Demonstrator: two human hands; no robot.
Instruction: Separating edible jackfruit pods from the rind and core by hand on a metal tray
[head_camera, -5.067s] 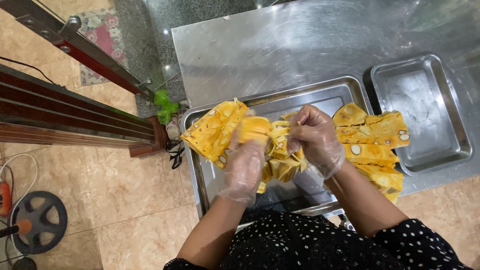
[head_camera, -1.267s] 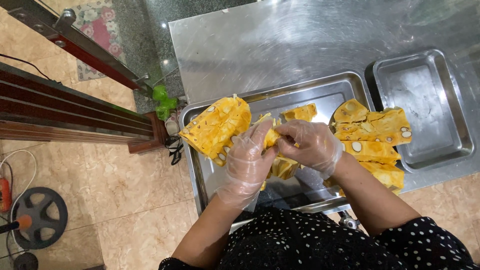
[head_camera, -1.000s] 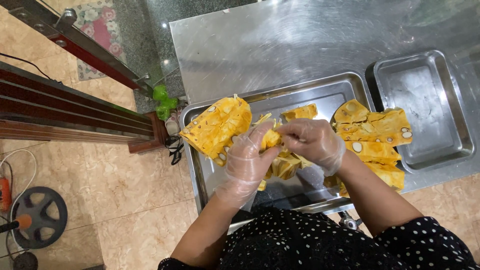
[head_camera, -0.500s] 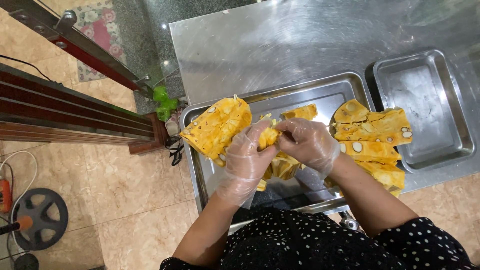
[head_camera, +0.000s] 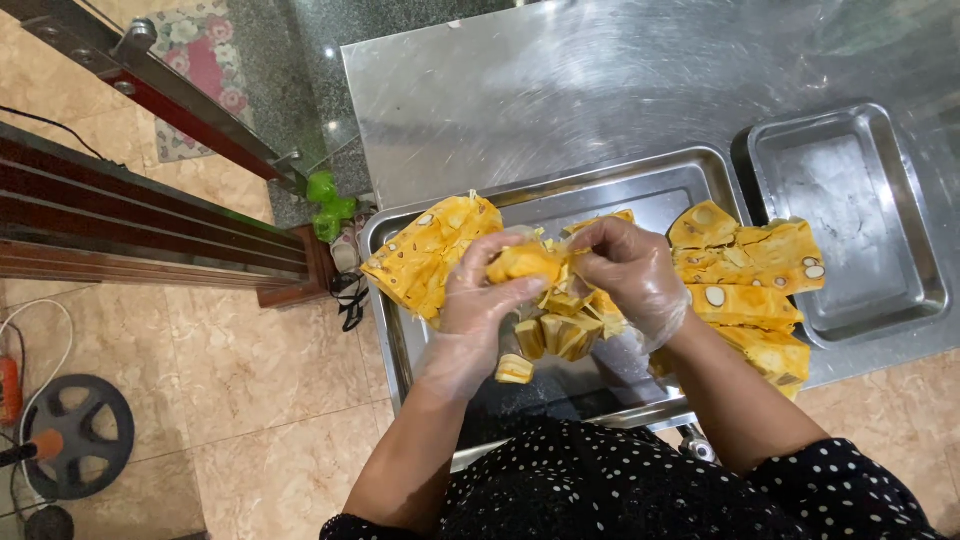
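Both my hands wear clear plastic gloves and work over a large steel tray (head_camera: 640, 190). My left hand (head_camera: 480, 300) grips a yellow jackfruit pod (head_camera: 522, 262), and the fingers of my right hand (head_camera: 625, 270) pinch the same pod at its right end. Below the hands lies a heap of loose yellow pods (head_camera: 565, 330). A big cut jackfruit piece (head_camera: 425, 255) rests on the tray's left rim. More cut jackfruit pieces (head_camera: 750, 285) with pale seeds lie at the tray's right side.
A smaller steel tray (head_camera: 850, 220) sits to the right on the steel tabletop (head_camera: 560, 90). To the left are a tiled floor, a dark wooden rail (head_camera: 150, 220), a green object (head_camera: 328, 200) and a black wheel-shaped stand (head_camera: 75, 435).
Over the last five seconds my hands kept working a pod above the tray. The pod heap beneath them has shifted a little. In the last half second nothing clearly moved.
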